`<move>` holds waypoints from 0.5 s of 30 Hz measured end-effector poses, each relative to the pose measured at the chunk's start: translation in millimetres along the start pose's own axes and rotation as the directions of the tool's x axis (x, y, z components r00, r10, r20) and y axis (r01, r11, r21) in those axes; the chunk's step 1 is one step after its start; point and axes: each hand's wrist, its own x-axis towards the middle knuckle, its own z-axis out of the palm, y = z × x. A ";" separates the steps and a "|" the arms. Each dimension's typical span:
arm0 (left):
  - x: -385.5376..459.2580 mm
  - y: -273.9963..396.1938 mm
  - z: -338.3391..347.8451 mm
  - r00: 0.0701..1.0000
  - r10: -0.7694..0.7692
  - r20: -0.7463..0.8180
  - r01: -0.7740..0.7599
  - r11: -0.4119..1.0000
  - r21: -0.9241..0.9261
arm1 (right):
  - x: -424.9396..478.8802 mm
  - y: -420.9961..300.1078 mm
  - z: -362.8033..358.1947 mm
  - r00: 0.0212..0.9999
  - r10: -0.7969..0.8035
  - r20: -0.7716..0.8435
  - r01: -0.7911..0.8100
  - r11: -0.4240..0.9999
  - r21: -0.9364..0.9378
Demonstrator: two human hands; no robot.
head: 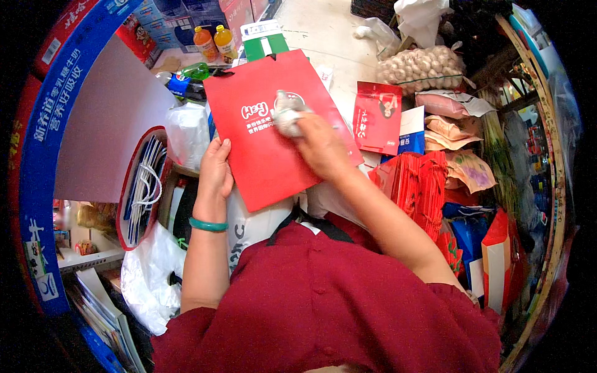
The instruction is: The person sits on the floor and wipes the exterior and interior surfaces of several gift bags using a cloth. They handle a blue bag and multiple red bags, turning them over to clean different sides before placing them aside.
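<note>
A flat red paper gift bag (252, 170) with white lettering and dark handle ties at its top edge is held up in front of me. My left hand (217, 165) grips its left edge, thumb on the front face. Pressed against the front of the bag is a crumpled pale cloth (288, 116), bunched in the fingers of my right hand (322, 144). The cloth covers part of the printed design. Below the bag, a white bag with dark lettering (240, 224) lies near my lap, partly hidden by the red bag and my arm.
To the right stand a red printed bag (378, 116), a stack of folded red bags (415, 186) and a net sack of garlic (419, 70). Several folded bags fill a paper bag (144, 186) at left. Two juice bottles (216, 44) and a Pepsi bottle (186, 86) are beyond.
</note>
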 end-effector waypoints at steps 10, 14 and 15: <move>-2.4 -1.0 -5.0 1.000 0.014 -0.010 -0.014 1.000 0.013 | 5.2 62.9 -31.1 0.960 0.260 -0.107 -0.252 0.964 0.088; -5.3 0.4 3.6 0.999 0.050 -0.012 -0.051 0.998 -0.037 | 21.3 76.4 -35.6 0.820 0.569 0.068 -0.539 0.725 0.429; -5.1 -0.5 4.2 0.998 0.062 -0.017 -0.062 0.997 -0.052 | 24.2 74.2 -34.9 0.807 0.583 0.098 -0.550 0.681 0.483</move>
